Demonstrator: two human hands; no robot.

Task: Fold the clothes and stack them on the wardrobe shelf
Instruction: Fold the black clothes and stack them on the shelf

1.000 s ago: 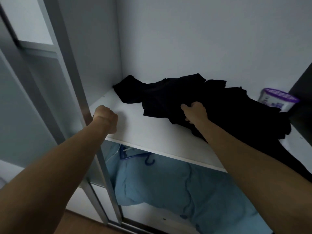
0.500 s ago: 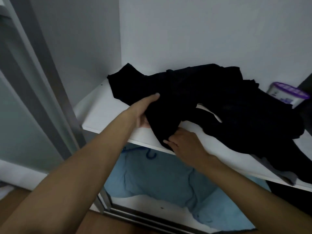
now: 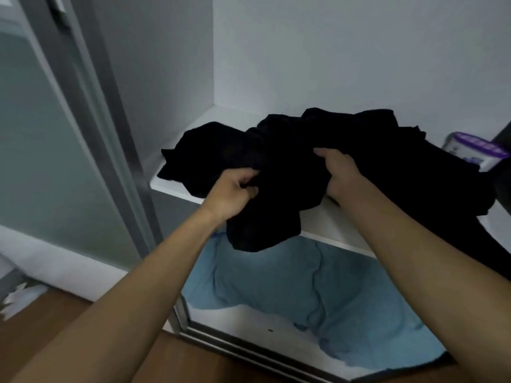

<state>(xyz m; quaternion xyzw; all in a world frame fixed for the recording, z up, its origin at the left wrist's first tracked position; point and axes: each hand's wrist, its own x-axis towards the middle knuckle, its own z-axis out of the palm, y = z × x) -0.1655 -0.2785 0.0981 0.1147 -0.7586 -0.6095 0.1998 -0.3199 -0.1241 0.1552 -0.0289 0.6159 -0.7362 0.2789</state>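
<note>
step: gathering, no fold yet | black clothes (image 3: 359, 161) heaped on wardrobe shelf (image 3: 326, 219), edge overhanging | left hand (image 3: 235, 192), right hand (image 3: 338, 172) grips clamped on cloth | next: spread flat

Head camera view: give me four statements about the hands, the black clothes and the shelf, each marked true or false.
1. Both the left hand and the right hand grip the black clothes. True.
2. The black clothes lie neatly folded in a stack. False: they are a crumpled heap, and part hangs over the front edge of the shelf.
3. A purple-lidded tub stands at the right end of the shelf. True.
4. Red cloth lies below the shelf. False: the cloth there is a blue cloth.
</note>
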